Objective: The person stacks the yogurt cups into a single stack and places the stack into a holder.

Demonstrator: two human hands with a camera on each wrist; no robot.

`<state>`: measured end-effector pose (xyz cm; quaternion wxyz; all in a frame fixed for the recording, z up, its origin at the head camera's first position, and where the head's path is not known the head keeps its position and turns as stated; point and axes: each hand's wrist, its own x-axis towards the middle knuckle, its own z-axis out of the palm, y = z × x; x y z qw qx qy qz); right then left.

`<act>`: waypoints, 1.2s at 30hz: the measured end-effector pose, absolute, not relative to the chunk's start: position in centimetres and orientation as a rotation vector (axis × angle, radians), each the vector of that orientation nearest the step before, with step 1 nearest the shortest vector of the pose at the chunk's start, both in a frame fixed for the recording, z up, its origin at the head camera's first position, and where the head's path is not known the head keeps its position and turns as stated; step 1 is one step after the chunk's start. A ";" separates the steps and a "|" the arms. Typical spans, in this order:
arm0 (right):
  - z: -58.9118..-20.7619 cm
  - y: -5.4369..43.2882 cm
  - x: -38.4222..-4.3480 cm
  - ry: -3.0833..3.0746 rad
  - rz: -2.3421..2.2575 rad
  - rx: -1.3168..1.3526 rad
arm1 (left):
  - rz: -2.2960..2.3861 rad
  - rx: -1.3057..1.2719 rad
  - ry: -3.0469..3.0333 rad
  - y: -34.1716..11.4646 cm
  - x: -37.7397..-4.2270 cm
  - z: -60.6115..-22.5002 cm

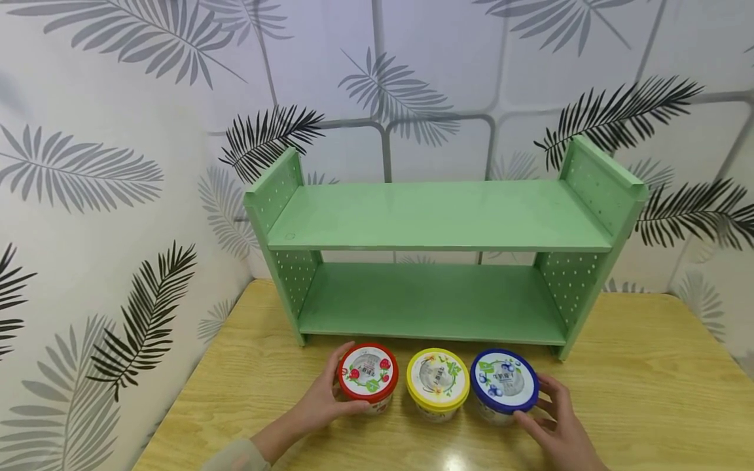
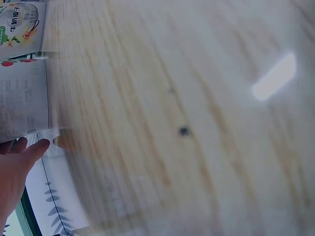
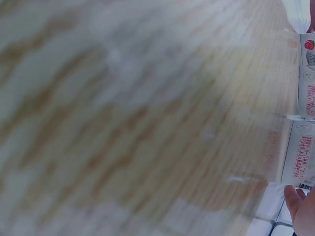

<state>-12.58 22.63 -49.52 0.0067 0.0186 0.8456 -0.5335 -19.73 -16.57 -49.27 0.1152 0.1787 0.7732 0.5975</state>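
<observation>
Three round tubs stand in a row on the table, one with a red lid point(image 1: 368, 373), one with a yellow lid point(image 1: 438, 379) and one with a blue lid point(image 1: 504, 381). My left hand point(image 1: 321, 400) holds the red-lidded tub at its left side, thumb in front and fingers behind. At the right end, my right hand point(image 1: 559, 425) has thumb and fingers about the blue-lidded tub. No hand is on the yellow-lidded tub between them. The left wrist view shows my thumb against the white wall of the red-lidded tub point(image 2: 22, 98). My right fingertips meet the blue-lidded tub point(image 3: 299, 152) in the right wrist view.
A green two-tier shelf point(image 1: 438, 216) with perforated side panels stands just behind the tubs. The wooden table point(image 1: 660, 340) extends to both sides of it. Leaf-patterned wall covering point(image 1: 135, 157) rises behind and at the left.
</observation>
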 end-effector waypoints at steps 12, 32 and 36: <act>-49.7 22.6 -12.7 2.666 -1.677 0.040 | 1.777 0.515 2.222 -16.5 -20.0 -49.2; -49.7 22.4 -12.5 2.717 -1.741 -0.034 | 1.857 0.484 2.230 -16.8 -20.0 -48.6; -49.6 22.5 -12.5 2.700 -1.727 -0.005 | 1.868 0.476 2.235 -16.9 -20.2 -47.7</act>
